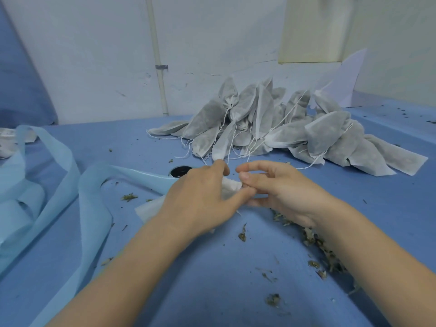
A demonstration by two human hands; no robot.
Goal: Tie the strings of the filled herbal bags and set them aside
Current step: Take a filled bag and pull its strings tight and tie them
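Where the two hands met at the middle of the desk point(236, 267), a white herbal bag point(230, 187) lay mostly hidden beneath them. Its gathered neck showed between the fingers, and a flat corner of it stuck out to the left from under the left wrist. Judged from those two visible parts, its long axis ran from lower left to upper right, with the neck pointing toward the right hand.

The left hand point(203, 197) lay over the bag, fingers curled, thumb and forefinger closing around the neck. The right hand point(276, 185) sat just beside it, its fingers bent and its fingertips pinched at the mouth of the bag. The string itself was too fine to make out there, so whether a knot was formed could not be told. The coming pull would likely draw rightward, along the bag's length, with the left hand as anchor.

What showed of the bag was thin, non-woven white fabric, crumpled at the neck.

Further back on the desk, well apart from the hands, rested a pile of filled bags point(283, 128), greyish with their contents, strings trailing loose. Strips of pale blue fabric point(94, 208) curled at the left, and bits of dried herb point(316, 241) lay scattered near the right forearm.
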